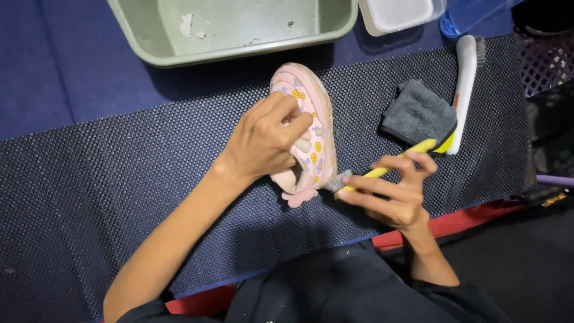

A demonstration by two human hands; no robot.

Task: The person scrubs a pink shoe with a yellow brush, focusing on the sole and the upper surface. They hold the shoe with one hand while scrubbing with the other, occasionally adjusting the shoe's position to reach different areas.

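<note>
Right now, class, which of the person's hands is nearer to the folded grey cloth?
The right hand. It holds a yellow-handled brush just below the grey cloth, while the left hand grips the pink shoe farther to the cloth's left.

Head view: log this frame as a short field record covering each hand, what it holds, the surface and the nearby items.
left hand: left hand grips the small pink shoe from above, shoe lying on its side
right hand: right hand holds a yellow-handled brush, its head at the shoe's heel end
surface: dark textured mat
behind shoe: green tub
right of shoe: folded grey cloth, with a white brush beside it
top edge: white container, partly cut off
</note>
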